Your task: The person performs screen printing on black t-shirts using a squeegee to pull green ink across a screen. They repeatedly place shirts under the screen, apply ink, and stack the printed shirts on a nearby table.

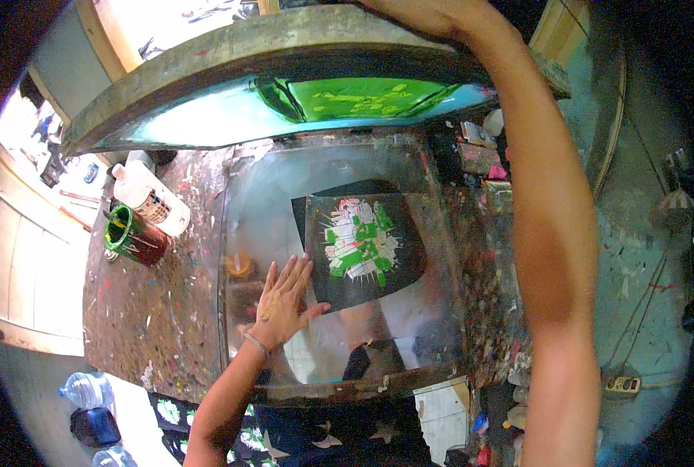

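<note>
A black fabric piece (409,233) printed with a patchy white and green design (360,240) lies on a shiny glass-like plate (265,183) in the middle of the table. My left hand (286,300) rests flat with fingers spread, its fingertips at the fabric's left edge. Above the far side of the plate, a screen printing frame (230,47) is tilted up, and green ink (354,97) covers part of its mesh. My right hand (432,17) reaches up to the frame's raised edge and grips it; the upper picture edge cuts off some fingers.
On the table's left stand a green-smeared ink pot (133,236) and a whitish plastic bottle (151,198). Small boxes (481,161) sit at the right side. Below left are a water bottle (87,391) and several printed dark pieces (169,411). A power socket (622,385) lies far right.
</note>
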`<state>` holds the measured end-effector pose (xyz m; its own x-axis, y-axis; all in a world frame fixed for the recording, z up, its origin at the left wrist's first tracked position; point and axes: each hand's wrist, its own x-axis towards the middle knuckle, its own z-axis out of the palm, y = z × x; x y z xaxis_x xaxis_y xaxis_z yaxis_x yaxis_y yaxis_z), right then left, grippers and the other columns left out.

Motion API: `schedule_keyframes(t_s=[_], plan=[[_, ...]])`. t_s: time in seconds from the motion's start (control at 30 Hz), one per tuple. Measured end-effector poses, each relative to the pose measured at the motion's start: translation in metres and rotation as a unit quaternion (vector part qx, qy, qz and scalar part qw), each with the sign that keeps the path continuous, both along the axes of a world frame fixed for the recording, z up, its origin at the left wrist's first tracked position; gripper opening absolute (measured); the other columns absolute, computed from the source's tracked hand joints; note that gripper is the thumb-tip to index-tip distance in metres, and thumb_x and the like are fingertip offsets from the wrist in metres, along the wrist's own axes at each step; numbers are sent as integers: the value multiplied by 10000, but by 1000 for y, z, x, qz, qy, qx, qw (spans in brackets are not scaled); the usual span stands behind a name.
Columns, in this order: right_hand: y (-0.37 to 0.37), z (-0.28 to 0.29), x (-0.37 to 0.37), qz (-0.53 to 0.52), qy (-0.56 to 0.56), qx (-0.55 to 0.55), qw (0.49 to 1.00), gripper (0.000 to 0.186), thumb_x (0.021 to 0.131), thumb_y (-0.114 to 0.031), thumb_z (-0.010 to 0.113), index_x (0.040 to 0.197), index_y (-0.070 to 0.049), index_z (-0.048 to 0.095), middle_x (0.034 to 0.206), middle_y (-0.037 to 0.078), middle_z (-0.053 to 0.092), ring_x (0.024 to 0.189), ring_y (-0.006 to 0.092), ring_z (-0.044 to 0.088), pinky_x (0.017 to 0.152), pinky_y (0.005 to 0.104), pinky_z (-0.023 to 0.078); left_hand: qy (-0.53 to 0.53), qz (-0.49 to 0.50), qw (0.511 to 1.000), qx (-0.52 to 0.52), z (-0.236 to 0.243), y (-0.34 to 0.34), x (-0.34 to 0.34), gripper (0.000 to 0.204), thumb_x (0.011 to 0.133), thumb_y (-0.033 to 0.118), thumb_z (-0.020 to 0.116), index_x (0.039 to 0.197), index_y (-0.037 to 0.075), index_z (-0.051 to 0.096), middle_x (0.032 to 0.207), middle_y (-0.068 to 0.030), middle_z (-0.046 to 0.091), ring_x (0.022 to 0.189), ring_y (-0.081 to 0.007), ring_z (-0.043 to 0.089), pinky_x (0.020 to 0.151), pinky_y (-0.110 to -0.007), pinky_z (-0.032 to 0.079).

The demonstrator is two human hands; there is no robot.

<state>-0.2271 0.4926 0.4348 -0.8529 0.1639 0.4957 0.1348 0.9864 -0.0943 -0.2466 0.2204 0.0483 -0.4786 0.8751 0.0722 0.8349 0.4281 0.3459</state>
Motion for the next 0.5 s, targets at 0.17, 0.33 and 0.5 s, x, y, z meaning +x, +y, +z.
schedule_keyframes(t_s=[0.17,0.33,0.5], plan=[[5,-2,-5,26,6,14,1000,740,868,-647,549,946,58,760,1024,334,705,963,452,692,898,459,528,5,-1,1000,-21,2,2,-2,939,918,647,590,1579,22,355,1668,-117,321,1571,-283,214,1280,-519,92],[6,-1,-4,59,-6,10,998,753,888,-654,537,930,64,762,1014,329,710,943,435,695,899,449,527,-10,-5,1000,-20,3,1,-2,960,903,658,602,1584,30,350,1670,-103,321,1572,-279,211,1282,-520,85],[9,0,-10,42,-20,20,999,749,901,-641,528,894,72,758,986,333,708,909,431,695,883,453,526,0,-10,1000,-12,2,-1,-1,983,869,683,626,1575,45,379,1660,-87,348,1568,-283,223,1279,-531,85]])
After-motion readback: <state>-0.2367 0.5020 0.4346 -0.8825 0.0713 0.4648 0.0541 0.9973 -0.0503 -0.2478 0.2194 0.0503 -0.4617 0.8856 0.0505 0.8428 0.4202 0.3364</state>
